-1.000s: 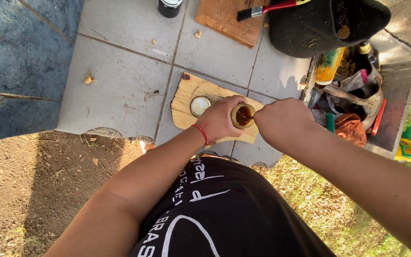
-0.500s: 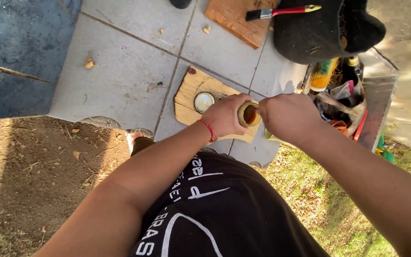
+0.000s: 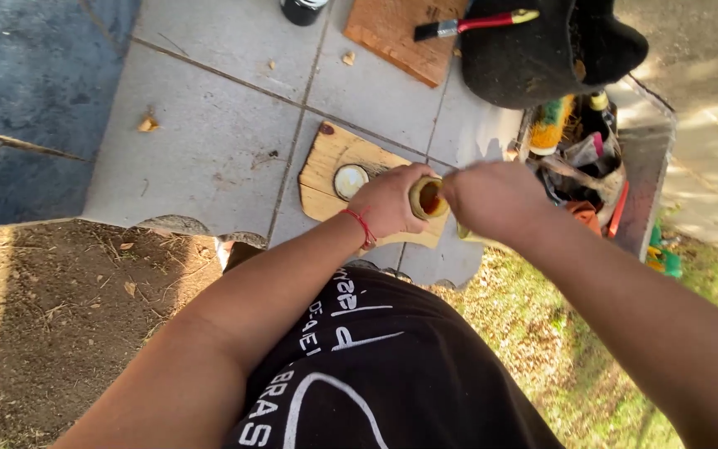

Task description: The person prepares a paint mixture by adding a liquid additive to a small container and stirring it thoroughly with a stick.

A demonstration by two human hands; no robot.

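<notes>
My left hand is wrapped around a small open jar with amber liquid inside, held above a light wooden board. A red cord circles my left wrist. My right hand is closed right beside the jar's mouth; whatever it pinches is hidden by the fingers. A round white lid lies on the board just left of my left hand.
Grey paving slabs lie ahead, bare soil at lower left, grass at lower right. A second brown board carries a red-handled brush. A black bag and a box of bottles and tools stand at right.
The view has shifted slightly, so the board and hands sit a little higher and further right. Both hands stay together at the jar; the grip looks the same.
</notes>
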